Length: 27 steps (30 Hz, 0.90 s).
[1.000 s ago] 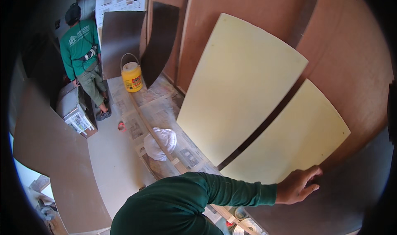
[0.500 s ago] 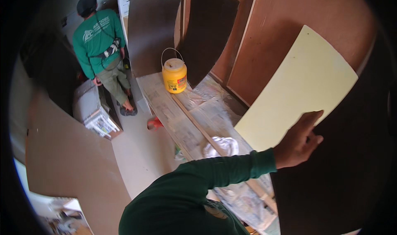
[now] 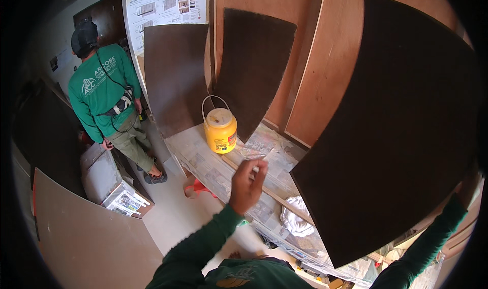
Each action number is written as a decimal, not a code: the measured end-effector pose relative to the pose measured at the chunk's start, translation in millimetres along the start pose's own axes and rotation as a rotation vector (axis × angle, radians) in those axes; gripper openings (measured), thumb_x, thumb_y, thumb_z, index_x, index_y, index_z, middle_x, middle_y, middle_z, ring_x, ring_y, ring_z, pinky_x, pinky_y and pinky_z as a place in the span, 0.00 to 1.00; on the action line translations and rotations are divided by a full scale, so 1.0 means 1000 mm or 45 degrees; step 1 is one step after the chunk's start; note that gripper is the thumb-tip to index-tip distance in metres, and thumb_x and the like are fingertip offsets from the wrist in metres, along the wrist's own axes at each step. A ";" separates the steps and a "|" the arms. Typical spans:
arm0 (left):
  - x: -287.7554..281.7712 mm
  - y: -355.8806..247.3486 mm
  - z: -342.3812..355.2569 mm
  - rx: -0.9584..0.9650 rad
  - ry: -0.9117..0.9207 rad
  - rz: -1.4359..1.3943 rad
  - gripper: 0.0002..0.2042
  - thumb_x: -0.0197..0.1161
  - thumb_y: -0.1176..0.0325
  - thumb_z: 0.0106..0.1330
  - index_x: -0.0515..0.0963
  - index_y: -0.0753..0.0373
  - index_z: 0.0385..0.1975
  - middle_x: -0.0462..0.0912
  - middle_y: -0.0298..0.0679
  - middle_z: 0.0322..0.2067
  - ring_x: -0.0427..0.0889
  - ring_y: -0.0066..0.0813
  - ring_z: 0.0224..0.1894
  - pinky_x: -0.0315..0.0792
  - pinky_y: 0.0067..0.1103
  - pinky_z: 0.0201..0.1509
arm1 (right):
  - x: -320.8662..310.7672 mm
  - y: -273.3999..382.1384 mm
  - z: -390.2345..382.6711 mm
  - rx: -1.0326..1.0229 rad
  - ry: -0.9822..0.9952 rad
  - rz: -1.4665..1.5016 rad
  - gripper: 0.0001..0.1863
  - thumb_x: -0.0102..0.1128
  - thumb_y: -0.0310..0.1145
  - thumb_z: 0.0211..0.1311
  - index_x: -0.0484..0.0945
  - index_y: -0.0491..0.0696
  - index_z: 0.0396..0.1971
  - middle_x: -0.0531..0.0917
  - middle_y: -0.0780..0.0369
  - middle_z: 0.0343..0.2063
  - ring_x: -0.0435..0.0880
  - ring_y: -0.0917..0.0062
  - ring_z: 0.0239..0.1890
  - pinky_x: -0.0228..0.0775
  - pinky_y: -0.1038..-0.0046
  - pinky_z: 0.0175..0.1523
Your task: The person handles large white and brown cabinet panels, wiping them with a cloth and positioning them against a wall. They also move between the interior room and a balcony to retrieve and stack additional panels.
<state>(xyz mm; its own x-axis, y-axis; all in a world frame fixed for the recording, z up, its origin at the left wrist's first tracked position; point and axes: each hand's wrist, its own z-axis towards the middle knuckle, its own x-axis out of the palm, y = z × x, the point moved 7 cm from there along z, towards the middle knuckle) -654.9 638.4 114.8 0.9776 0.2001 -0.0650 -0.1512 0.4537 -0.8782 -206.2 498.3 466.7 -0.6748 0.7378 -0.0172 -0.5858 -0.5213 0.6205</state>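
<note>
A large dark brown panel (image 3: 391, 136) stands tilted on the right, its lower corner over the newspaper-covered bench. At its right edge is my right hand (image 3: 468, 185), gripping that edge; the fingers are mostly lost in the dark. My left hand (image 3: 246, 187) hovers over the bench, apart from the panel, fingers curled in with nothing seen in them. Just beyond it, a yellow plastic tub (image 3: 221, 135) with a wire handle sits on the bench. A crumpled white cloth (image 3: 297, 218) lies near the panel's lower left edge.
The bench (image 3: 195, 149) carries a long wooden strip (image 3: 272, 193). Two dark sheets, one brown (image 3: 175, 75) and one darker (image 3: 256, 65), lean at the back. A person in green (image 3: 104, 85) stands far left beside a pale box (image 3: 101, 172). Another panel (image 3: 91, 233) stands near left.
My left hand has moved left from the pale yellow sheet to above the bench. That pale face is out of view; the dark panel fills its place. My right forearm has come into view.
</note>
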 end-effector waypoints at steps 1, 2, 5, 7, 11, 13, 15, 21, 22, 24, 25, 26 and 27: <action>-0.019 -0.011 0.024 0.169 -0.021 0.114 0.06 0.61 0.69 0.71 0.78 0.63 0.43 0.81 0.37 0.38 0.77 0.21 0.32 0.74 0.20 0.35 | 0.026 -0.008 -0.007 0.061 0.057 0.134 0.47 0.71 0.48 0.59 0.59 0.33 0.68 0.65 0.42 0.67 0.68 0.53 0.67 0.59 0.49 0.72; -0.022 -0.022 0.052 0.340 -0.006 0.173 0.06 0.61 0.70 0.71 0.78 0.63 0.43 0.81 0.37 0.38 0.77 0.21 0.33 0.73 0.20 0.35 | 0.020 -0.004 -0.002 -0.325 0.011 -0.412 0.37 0.63 0.46 0.65 0.64 0.38 0.67 0.69 0.46 0.64 0.72 0.56 0.64 0.63 0.53 0.70; -0.018 -0.066 0.141 0.611 0.019 0.267 0.10 0.63 0.67 0.69 0.78 0.64 0.44 0.83 0.39 0.39 0.79 0.25 0.36 0.75 0.23 0.41 | 0.010 -0.054 0.006 -0.710 -0.042 -0.986 0.24 0.47 0.26 0.68 0.74 0.50 0.64 0.77 0.52 0.58 0.79 0.61 0.60 0.71 0.61 0.67; -0.022 -0.085 0.199 0.759 0.007 0.451 0.11 0.64 0.68 0.67 0.78 0.65 0.46 0.83 0.41 0.41 0.81 0.30 0.37 0.75 0.25 0.43 | 0.040 -0.068 -0.008 -0.324 -0.084 -0.491 0.24 0.49 0.25 0.68 0.74 0.48 0.63 0.78 0.52 0.57 0.80 0.64 0.58 0.71 0.67 0.66; -0.067 -0.070 0.292 0.817 -0.139 0.680 0.08 0.67 0.71 0.63 0.80 0.63 0.40 0.82 0.45 0.39 0.82 0.42 0.43 0.76 0.31 0.45 | 0.111 -0.109 -0.038 -0.128 -0.139 -0.168 0.24 0.53 0.40 0.73 0.76 0.40 0.60 0.82 0.55 0.56 0.82 0.73 0.56 0.68 0.77 0.64; -0.066 -0.043 0.333 0.846 -0.172 0.609 0.07 0.65 0.68 0.65 0.82 0.63 0.38 0.85 0.45 0.35 0.84 0.39 0.40 0.76 0.30 0.47 | 0.125 -0.122 -0.047 -0.266 -0.068 -0.188 0.24 0.53 0.39 0.73 0.75 0.39 0.61 0.82 0.56 0.56 0.81 0.76 0.55 0.66 0.79 0.62; -0.054 -0.011 0.365 0.767 -0.133 0.445 0.05 0.62 0.70 0.68 0.82 0.63 0.37 0.85 0.44 0.34 0.85 0.38 0.38 0.77 0.30 0.44 | 0.144 -0.131 -0.054 -0.310 -0.098 -0.139 0.24 0.54 0.38 0.72 0.75 0.39 0.61 0.82 0.56 0.57 0.80 0.77 0.56 0.65 0.79 0.63; -0.006 0.055 0.364 0.705 0.127 0.400 0.10 0.62 0.77 0.62 0.79 0.59 0.42 0.77 0.45 0.42 0.81 0.46 0.46 0.76 0.34 0.50 | 0.205 -0.137 -0.078 0.035 -0.242 -0.026 0.23 0.59 0.40 0.71 0.77 0.41 0.59 0.83 0.57 0.53 0.81 0.71 0.55 0.73 0.71 0.62; -0.005 0.061 0.370 0.682 0.181 0.430 0.10 0.63 0.77 0.61 0.79 0.58 0.42 0.75 0.45 0.44 0.80 0.47 0.48 0.76 0.34 0.51 | 0.213 -0.141 -0.079 0.058 -0.261 0.009 0.23 0.61 0.40 0.70 0.77 0.41 0.59 0.83 0.57 0.53 0.82 0.72 0.53 0.74 0.72 0.61; -0.017 0.061 0.408 0.889 0.116 0.445 0.11 0.64 0.77 0.61 0.78 0.58 0.43 0.74 0.46 0.46 0.77 0.48 0.51 0.76 0.34 0.51 | 0.222 -0.155 -0.085 0.094 -0.307 0.071 0.23 0.62 0.40 0.70 0.78 0.41 0.57 0.83 0.59 0.52 0.82 0.74 0.51 0.74 0.74 0.58; -0.020 0.056 0.433 0.920 0.099 0.460 0.14 0.65 0.77 0.60 0.77 0.58 0.45 0.73 0.47 0.47 0.75 0.49 0.53 0.76 0.33 0.51 | 0.221 -0.164 -0.087 0.104 -0.326 0.078 0.22 0.62 0.38 0.70 0.79 0.40 0.56 0.83 0.60 0.51 0.82 0.76 0.50 0.74 0.75 0.57; -0.024 0.048 0.459 0.947 0.067 0.419 0.16 0.66 0.76 0.58 0.75 0.56 0.47 0.73 0.46 0.48 0.77 0.50 0.51 0.75 0.36 0.54 | 0.219 -0.170 -0.088 0.105 -0.356 0.097 0.21 0.63 0.37 0.70 0.79 0.39 0.55 0.83 0.60 0.51 0.81 0.77 0.50 0.74 0.76 0.56; -0.021 0.043 0.487 0.908 0.113 0.406 0.19 0.67 0.75 0.58 0.74 0.56 0.50 0.73 0.44 0.51 0.76 0.50 0.54 0.75 0.37 0.55 | 0.224 -0.161 -0.090 0.009 -0.402 0.079 0.19 0.63 0.35 0.70 0.79 0.40 0.56 0.83 0.62 0.50 0.80 0.80 0.49 0.72 0.77 0.57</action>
<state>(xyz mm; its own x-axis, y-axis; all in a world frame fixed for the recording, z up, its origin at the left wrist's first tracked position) -753.3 1077.1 309.2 0.8747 0.3582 -0.3265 -0.4545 0.8400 -0.2963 -303.9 708.7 292.5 -0.5356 0.8020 0.2645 -0.5442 -0.5673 0.6181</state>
